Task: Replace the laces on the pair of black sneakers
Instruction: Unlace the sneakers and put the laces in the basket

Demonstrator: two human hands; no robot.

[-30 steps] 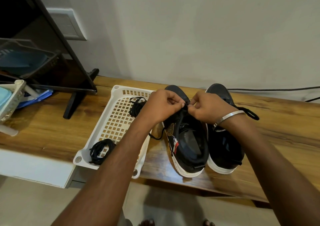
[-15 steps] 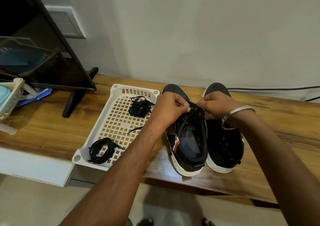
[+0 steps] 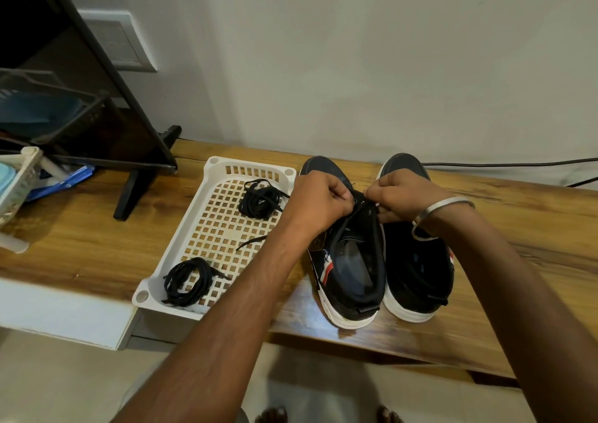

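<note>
Both hands, left hand [image 3: 318, 204] and right hand [image 3: 404, 199], are pinching lace [image 3: 341, 228] at the left sneaker's [image 3: 348, 260] eyelets, fingers curled tight, likely steadying it for threading.

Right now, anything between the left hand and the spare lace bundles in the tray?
Nothing visible. The left hand is at the left black sneaker, beside the white perforated plastic tray. The far black lace bundle lies just left of it; the near black lace bundle lies uncovered at the tray's front corner.
</note>
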